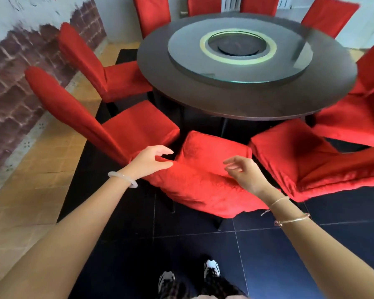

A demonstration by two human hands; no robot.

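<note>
Flanking red chair: left hand; right hand

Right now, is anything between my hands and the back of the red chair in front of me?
Nothing visible. The left hand is at the left corner of the chair back, the right hand just over its top edge, both open. The left neighbour chair and right neighbour chair crowd its sides, not the hands' path.

Hands at red chair, round table

Matt red cloth chair cover, glossy glass turntable, dark matt table.
</note>
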